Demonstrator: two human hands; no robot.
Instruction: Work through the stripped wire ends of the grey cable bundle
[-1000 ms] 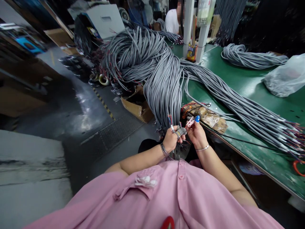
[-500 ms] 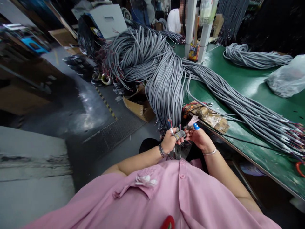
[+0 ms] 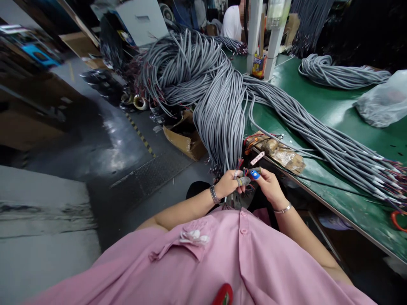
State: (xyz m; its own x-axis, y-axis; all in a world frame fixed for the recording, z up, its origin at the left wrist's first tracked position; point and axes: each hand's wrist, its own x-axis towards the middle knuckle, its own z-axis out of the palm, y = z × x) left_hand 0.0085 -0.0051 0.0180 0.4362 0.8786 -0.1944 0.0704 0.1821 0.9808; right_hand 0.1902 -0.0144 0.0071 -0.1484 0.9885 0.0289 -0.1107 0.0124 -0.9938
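My left hand is closed around the end of a grey cable, with a grey cover on one finger. Thin coloured wires fan out from the cable end between both hands. My right hand pinches at these wires, a blue wrap on its thumb and a grey cover on a finger. Just beyond the right fingers is a flat pale-pink strip with dark marks; I cannot tell whether the hand holds it. A thick bundle of grey cables hangs down in front of my hands.
More grey cables run across the green table. A taped brown block lies at its near edge. An open cardboard box stands on the floor, left of the hanging bundle. A person in white is at the back.
My right thumb has turned inward over the wires, and its blue wrap has shifted left. The coloured wires at my left hand have moved right. The pale-pink strip has changed its angle.
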